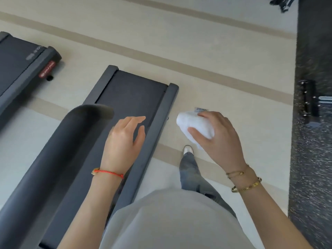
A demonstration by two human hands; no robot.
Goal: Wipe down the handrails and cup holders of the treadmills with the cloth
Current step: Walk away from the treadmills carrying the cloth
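Observation:
My right hand (219, 135) grips a bunched white cloth (194, 126) with a small label, held in the air above the pale floor to the right of the treadmill. My left hand (125, 139) hovers with relaxed, spread fingers over the dark treadmill belt (133, 94), holding nothing. A wide dark grey handrail (62, 150) of the treadmill runs from the lower left up to a rounded end just left of my left hand. No cup holder is in sight.
A second treadmill (19, 69) with a red sticker lies at the far left. A dark speckled rubber floor strip (312, 141) with a metal bracket runs down the right edge. My leg and white shoe (187, 150) stand on the beige floor.

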